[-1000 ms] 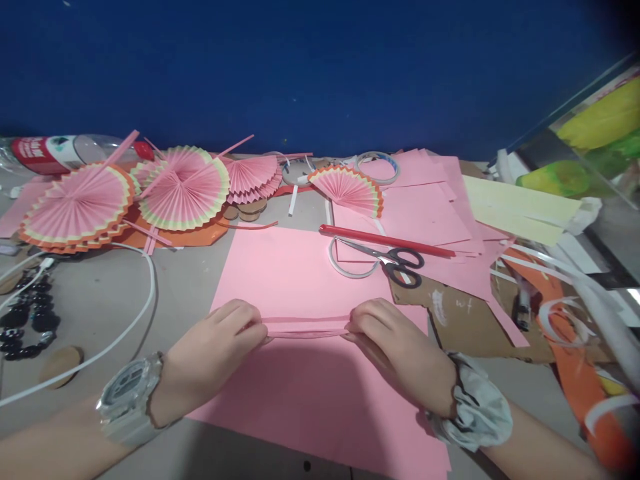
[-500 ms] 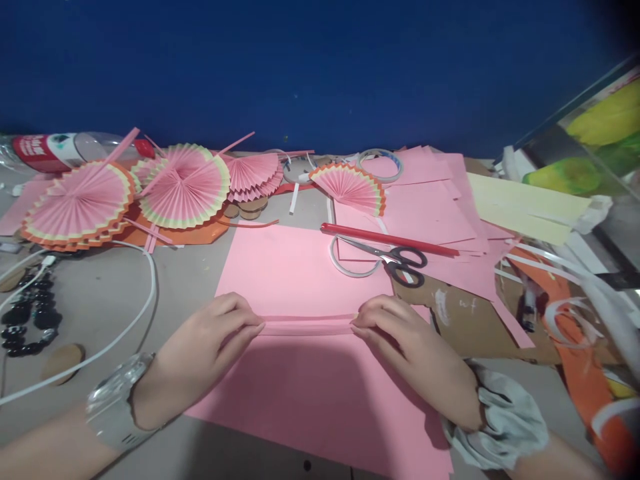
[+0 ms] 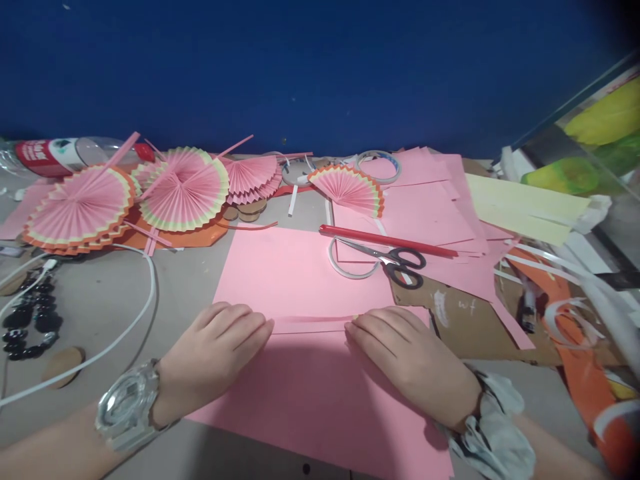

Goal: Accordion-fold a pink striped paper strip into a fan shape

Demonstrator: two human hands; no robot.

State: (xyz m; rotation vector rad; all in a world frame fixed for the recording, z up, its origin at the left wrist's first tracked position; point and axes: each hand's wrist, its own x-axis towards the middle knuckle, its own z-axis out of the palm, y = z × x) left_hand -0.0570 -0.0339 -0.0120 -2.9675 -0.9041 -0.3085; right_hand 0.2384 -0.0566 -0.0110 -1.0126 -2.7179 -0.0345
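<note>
A narrow folded pink paper strip (image 3: 310, 327) runs crosswise over larger pink sheets (image 3: 300, 387) on the table. My left hand (image 3: 225, 343) lies palm down at the strip's left end, fingers pressed together on it. At the right end, my right hand (image 3: 400, 350) holds the strip the same way, fingers bunched over it. Both thumbs are hidden beneath the hands. Just beyond my right hand rest black-handled scissors (image 3: 403, 259), a thin tape roll (image 3: 353, 268) and a long red stick-like piece (image 3: 390, 240).
Pleated pink paper fans (image 3: 183, 190) stand at the back left, near a plastic bottle (image 3: 53, 157). A white cable (image 3: 153, 287) and a black bead string (image 3: 30, 317) lie left. Pink offcuts (image 3: 425, 203), cardboard (image 3: 465, 327) and orange paper (image 3: 585, 393) crowd the right.
Both hands have turned flatter, palms down, and their fingers have closed down over the strip. The left fingertips have shifted slightly right. The folded strip now looks flatter.
</note>
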